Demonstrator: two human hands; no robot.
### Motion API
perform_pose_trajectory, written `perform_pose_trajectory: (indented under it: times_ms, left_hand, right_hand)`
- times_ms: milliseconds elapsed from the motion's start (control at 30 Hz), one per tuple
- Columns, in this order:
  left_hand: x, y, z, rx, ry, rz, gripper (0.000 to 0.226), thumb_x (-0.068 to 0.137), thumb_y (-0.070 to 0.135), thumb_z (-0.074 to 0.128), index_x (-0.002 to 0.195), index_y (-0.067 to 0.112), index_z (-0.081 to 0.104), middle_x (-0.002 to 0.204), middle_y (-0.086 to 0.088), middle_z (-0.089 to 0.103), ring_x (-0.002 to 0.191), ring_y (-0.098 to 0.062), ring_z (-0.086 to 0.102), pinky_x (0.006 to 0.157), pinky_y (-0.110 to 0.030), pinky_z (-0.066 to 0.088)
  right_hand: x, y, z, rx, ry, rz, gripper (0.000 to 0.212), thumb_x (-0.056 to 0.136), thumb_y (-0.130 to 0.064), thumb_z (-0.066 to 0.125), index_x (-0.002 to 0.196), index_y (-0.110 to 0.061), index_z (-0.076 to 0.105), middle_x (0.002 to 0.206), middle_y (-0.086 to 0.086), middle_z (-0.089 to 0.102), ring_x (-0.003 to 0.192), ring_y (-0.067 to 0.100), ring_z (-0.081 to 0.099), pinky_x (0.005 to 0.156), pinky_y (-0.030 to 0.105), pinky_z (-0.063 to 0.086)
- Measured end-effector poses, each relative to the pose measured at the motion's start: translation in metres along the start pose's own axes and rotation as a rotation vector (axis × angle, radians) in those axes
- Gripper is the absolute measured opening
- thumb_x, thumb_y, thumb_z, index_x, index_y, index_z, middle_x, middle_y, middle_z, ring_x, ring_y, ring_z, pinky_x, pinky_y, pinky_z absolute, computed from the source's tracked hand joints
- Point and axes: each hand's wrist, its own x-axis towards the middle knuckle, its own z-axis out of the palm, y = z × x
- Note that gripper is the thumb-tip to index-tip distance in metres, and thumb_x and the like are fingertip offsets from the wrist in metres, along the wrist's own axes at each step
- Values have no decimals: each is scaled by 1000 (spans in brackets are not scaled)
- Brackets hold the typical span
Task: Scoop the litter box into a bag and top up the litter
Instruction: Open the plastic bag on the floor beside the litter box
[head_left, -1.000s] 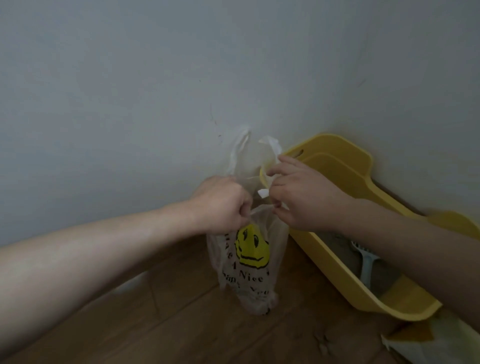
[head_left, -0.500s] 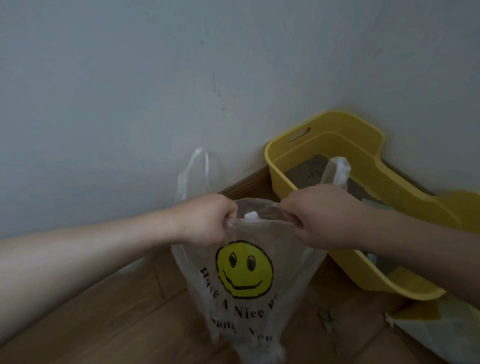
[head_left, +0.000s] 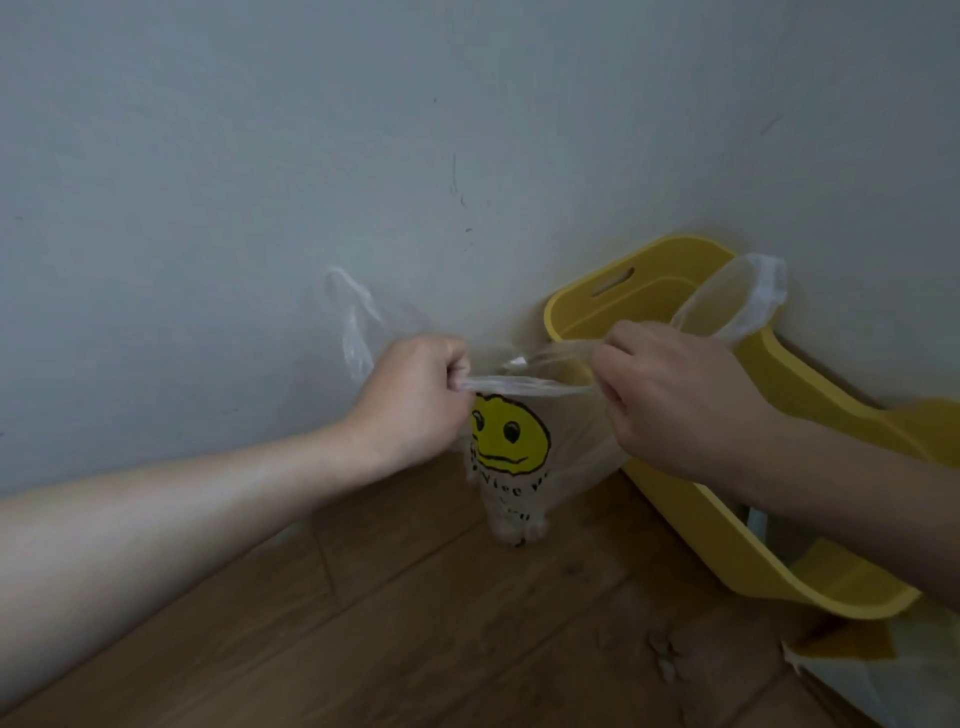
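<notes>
A clear plastic bag (head_left: 511, 441) with a yellow smiley face hangs above the wooden floor near the wall. My left hand (head_left: 415, 400) grips the bag's rim on its left side, and my right hand (head_left: 670, 400) grips the rim on its right. The rim is stretched taut between them, and a handle loop sticks up beside each hand. The yellow litter box (head_left: 727, 551) stands in the corner behind my right hand. A pale scoop handle (head_left: 756, 522) shows inside it under my right forearm.
The grey walls meet in a corner behind the litter box. A white and yellow bag (head_left: 878, 670) lies on the floor at the bottom right. Small crumbs of litter (head_left: 665, 657) are scattered on the wooden floor (head_left: 415, 623) in front of the box.
My hands moved apart from a bunched grip and pulled the bag's mouth wide. The bag now hangs narrower below the rim, and the handle loops stand further apart.
</notes>
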Motion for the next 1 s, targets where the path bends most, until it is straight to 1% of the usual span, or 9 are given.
perform_pose_trajectory:
  times_ms: [133,233,367,467,567,633,700,833,1000]
  left_hand:
    - [-14,-8,13,-68,-142,-42,28,68,5,78,62,13,51,68,8,51,63,-2,46,54,-17,32]
    - [-23,-11,19,-188,-277,-109,29,66,28,86,78,25,60,91,9,59,82,-4,59,66,-23,48]
    - [-27,-4,15,-354,-418,-192,65,62,71,70,114,35,60,115,13,59,97,-6,64,66,-24,54]
    - [-26,0,13,-285,-403,-147,46,90,55,55,129,31,53,118,12,64,106,-7,62,92,-38,53]
    - [-25,-3,14,-170,-439,-197,44,98,34,51,140,36,39,114,7,66,93,-14,69,86,-42,56]
    - [-27,-4,17,-100,-492,-228,54,98,28,52,145,41,29,110,7,66,87,-13,69,83,-38,57]
    - [-29,-5,19,-18,-533,-192,64,96,25,55,148,42,22,103,6,68,90,-12,67,84,-35,56]
    - [-30,-7,19,95,-608,-115,75,85,30,69,146,39,27,112,5,66,98,-10,64,86,-36,55]
    - [-12,4,7,408,-554,359,62,72,48,73,127,36,48,129,10,53,119,-15,51,94,-38,48]
  right_hand:
    - [-13,-7,14,66,-83,12,34,77,-7,67,68,-22,37,69,-4,39,60,15,36,42,31,37]
    - [-18,-11,15,120,-201,19,24,84,-17,59,71,-25,40,76,-6,42,67,15,44,53,34,46]
    - [-14,-16,5,284,-358,150,25,90,-53,51,85,-29,54,81,-11,52,73,10,53,61,31,47]
    - [-7,-16,1,484,-416,272,38,96,-56,42,86,-25,60,74,-4,61,65,11,56,55,31,42]
    - [1,-14,7,480,-514,289,35,103,-37,40,91,-15,64,76,6,65,61,15,54,52,29,38]
    - [5,-15,17,403,-606,215,26,101,-28,46,108,-14,67,95,5,70,77,14,61,63,29,49]
    - [6,-18,29,367,-698,136,39,95,-31,56,133,-22,56,124,1,65,109,19,61,89,36,53]
    - [1,-23,47,370,-678,-20,89,83,-57,64,155,-31,18,157,-5,32,141,19,34,114,39,36]
    - [-2,-19,51,368,-625,-72,112,73,-76,61,156,-30,2,165,-8,6,150,18,10,122,41,18]
